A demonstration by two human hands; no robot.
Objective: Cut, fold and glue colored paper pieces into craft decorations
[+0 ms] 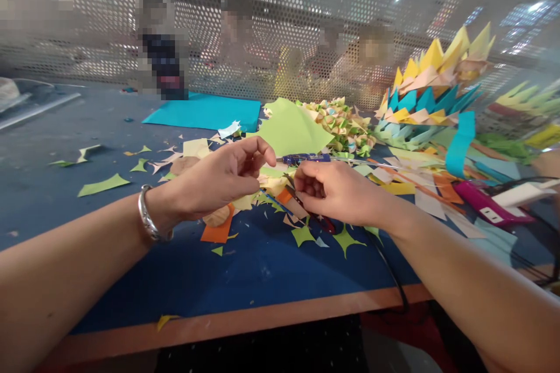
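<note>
My left hand [225, 172], with a silver bangle [147, 213] on its wrist, hovers over the paper scraps. Its fingers are loosely bent, index and thumb apart, and nothing shows between them. Facing it, my right hand [335, 186] has its fingers curled inward; whatever they may hold is hidden. Just behind both hands lies a tool with a dark blue handle [306, 158] and a thin shaft pointing right. A light green paper piece [297, 128] stands beyond it. Below my hands are a blue pencil-like stick [276, 203] and a partly covered red handle [324, 224].
Green offcuts [102, 185] and an orange paper piece [217, 230] litter the blue table. Turquoise paper [205, 112] lies at the back. Folded-paper pieces [345, 125] are heaped beside a spiky paper model [433, 87]. A magenta power strip [490, 204] and black cable [394, 268] are at right.
</note>
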